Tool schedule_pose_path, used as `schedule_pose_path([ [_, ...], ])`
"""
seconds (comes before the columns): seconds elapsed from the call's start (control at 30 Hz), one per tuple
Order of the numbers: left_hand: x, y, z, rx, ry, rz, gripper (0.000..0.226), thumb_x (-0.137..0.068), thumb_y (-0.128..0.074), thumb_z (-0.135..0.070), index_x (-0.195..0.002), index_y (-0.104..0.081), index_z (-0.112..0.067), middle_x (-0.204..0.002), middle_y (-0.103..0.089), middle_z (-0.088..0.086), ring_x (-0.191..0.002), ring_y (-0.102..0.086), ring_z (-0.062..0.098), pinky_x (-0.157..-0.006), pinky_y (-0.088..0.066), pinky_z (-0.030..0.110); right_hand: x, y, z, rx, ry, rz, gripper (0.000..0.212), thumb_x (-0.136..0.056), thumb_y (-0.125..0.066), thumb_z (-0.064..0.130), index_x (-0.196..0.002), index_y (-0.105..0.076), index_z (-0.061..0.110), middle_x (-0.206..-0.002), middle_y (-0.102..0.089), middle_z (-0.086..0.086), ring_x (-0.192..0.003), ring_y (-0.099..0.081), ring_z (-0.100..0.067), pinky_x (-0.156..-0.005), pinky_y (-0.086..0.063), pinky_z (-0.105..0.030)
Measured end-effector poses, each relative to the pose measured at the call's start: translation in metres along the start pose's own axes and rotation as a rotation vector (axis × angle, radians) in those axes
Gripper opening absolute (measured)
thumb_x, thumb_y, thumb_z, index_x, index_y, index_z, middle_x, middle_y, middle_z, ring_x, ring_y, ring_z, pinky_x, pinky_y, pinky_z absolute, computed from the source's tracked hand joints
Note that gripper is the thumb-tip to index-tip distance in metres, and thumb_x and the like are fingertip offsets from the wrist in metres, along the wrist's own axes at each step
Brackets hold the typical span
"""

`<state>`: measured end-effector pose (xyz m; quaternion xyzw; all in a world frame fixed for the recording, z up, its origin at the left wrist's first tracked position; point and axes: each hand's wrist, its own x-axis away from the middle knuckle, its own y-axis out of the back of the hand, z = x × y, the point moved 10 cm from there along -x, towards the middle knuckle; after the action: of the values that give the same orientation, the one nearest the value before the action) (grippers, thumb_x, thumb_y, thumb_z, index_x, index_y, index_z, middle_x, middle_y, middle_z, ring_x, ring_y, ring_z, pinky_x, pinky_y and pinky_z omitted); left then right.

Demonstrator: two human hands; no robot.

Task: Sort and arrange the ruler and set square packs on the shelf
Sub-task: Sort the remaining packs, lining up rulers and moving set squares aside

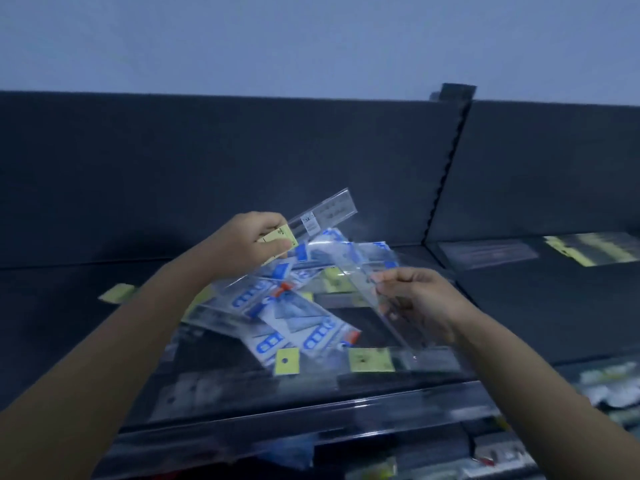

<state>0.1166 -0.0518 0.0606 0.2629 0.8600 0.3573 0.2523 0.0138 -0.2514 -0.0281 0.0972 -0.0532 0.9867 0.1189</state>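
- Head view: our left hand has its fingers pinched on the yellow header end of a ruler pack, lifted clear of the shelf; its long axis runs up and away to the right of those fingers.
- Our right hand has its fingers closed narrowly on a second clear ruler pack, long axis slanting from far-left down toward our wrist.
- We judge both are held by their ends so we can separate them from the heap.
- Below and between our fingers lies the jumbled pile of set square packs, blue-printed, overlapping at mixed angles, unsorted.
- Yellow-headed packs lie nearer us than the fingers.
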Motion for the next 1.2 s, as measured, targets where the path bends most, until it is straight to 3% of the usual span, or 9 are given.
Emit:
schedule_pose_path([
  [0.2, -0.06, -0.112, -0.109, -0.122, -0.117, -0.047, 0.018, -0.094, -0.055, -0.009, -0.076, -0.054, -0.009, -0.065, -0.053, -0.005, -0.06, -0.047, 0.016, -0.058, -0.037, 0.028, 0.031, 0.171, 0.017, 0.225, 0.118, -0.08, 0.012, -0.084, -0.059, -0.01, -0.09, -0.067, -0.003, -0.066, -0.059, -0.015, -0.046, -0.053, -0.017, -0.045, -0.044, -0.019],
  [0.3, -0.079, -0.182, -0.157, -0.075, -0.115, 0.056, 0.018, -0.078, -0.044, 0.014, -0.084, -0.06, 0.007, -0.075, -0.054, 0.021, -0.062, -0.057, 0.032, -0.057, -0.042, 0.032, 0.036, 0.24, 0.025, 0.412, 0.161, -0.051, 0.013, -0.084, -0.059, -0.009, -0.086, -0.069, -0.001, -0.06, -0.058, -0.009, -0.048, -0.048, -0.015, -0.049, -0.041, -0.021],
  [0.37, -0.094, -0.212, -0.179, -0.108, -0.088, 0.064, 0.02, -0.091, -0.046, -0.019, -0.096, -0.06, -0.005, -0.084, -0.054, 0.014, -0.073, -0.057, 0.03, -0.065, -0.041, 0.036, 0.033, 0.271, 0.028, 0.57, 0.184, -0.001, 0.013, -0.086, -0.06, -0.007, -0.083, -0.07, 0.002, -0.055, -0.058, -0.003, -0.048, -0.048, -0.012, -0.051, -0.039, -0.023],
  [0.47, -0.118, -0.242, -0.192, 0.003, 0.061, 0.081, 0.054, -0.068, -0.066, -0.071, -0.08, -0.043, -0.023, -0.082, -0.056, -0.01, -0.071, -0.056, 0.007, -0.064, -0.045, 0.029, 0.018, 0.297, 0.031, 0.693, 0.197, 0.088, 0.014, -0.087, -0.06, -0.002, -0.082, -0.071, 0.004, -0.052, -0.057, 0.002, -0.047, -0.048, -0.01, -0.052, -0.039, -0.023],
  [0.57, -0.135, -0.28, -0.21, 0.064, 0.081, 0.21, 0.04, -0.075, -0.078, -0.041, -0.091, -0.049, -0.017, -0.101, -0.064, -0.011, -0.093, -0.064, 0.006, -0.082, -0.055, 0.032, -0.002, 0.302, 0.036, 0.742, 0.259, 0.159, 0.018, -0.089, -0.061, 0.003, -0.079, -0.071, 0.015, -0.044, -0.056, 0.016, -0.041, -0.048, 0.002, -0.047, -0.036, -0.01],
  [0.73, -0.178, -0.31, -0.198, 0.142, 0.096, 0.282, 0.04, -0.08, -0.071, -0.001, -0.074, -0.034, -0.017, -0.09, -0.073, 0.008, -0.089, -0.069, 0.026, -0.083, -0.055, 0.047, -0.044, 0.306, 0.045, 0.735, 0.374, 0.174, 0.014, -0.088, -0.066, 0.011, -0.081, -0.072, 0.021, -0.053, -0.059, 0.02, -0.047, -0.048, 0.003, -0.051, -0.04, -0.014],
  [0.97, -0.228, -0.314, -0.146, 0.159, 0.146, 0.195, 0.044, -0.079, -0.07, 0.003, -0.071, -0.033, -0.017, -0.083, -0.071, 0.003, -0.069, -0.062, 0.012, -0.072, -0.053, 0.04, -0.11, 0.369, 0.041, 0.812, 0.313, 0.017, 0.004, -0.084, -0.068, 0.009, -0.081, -0.069, 0.011, -0.071, -0.065, 0.004, -0.067, -0.059, -0.013, -0.075, -0.053, -0.038],
  [1.1, -0.249, -0.322, -0.135, 0.031, 0.171, 0.179, 0.038, -0.077, -0.069, 0.0, -0.069, -0.037, -0.017, -0.087, -0.071, 0.01, -0.074, -0.065, 0.022, -0.072, -0.054, 0.044, -0.136, 0.377, 0.04, 0.821, 0.3, -0.007, 0.013, -0.085, -0.067, 0.008, -0.079, -0.067, 0.019, -0.072, -0.065, 0.008, -0.066, -0.058, -0.008, -0.074, -0.049, -0.031],
  [1.2, -0.257, -0.323, -0.136, -0.137, 0.158, 0.189, 0.028, -0.078, -0.072, -0.014, -0.071, -0.045, -0.017, -0.086, -0.068, 0.006, -0.082, -0.065, 0.025, -0.07, -0.052, 0.041, -0.148, 0.377, 0.043, 0.966, 0.345, -0.039, 0.007, -0.085, -0.066, 0.018, -0.09, -0.068, 0.022, -0.089, -0.066, 0.008, -0.09, -0.061, -0.013, -0.096, -0.041, -0.034],
])
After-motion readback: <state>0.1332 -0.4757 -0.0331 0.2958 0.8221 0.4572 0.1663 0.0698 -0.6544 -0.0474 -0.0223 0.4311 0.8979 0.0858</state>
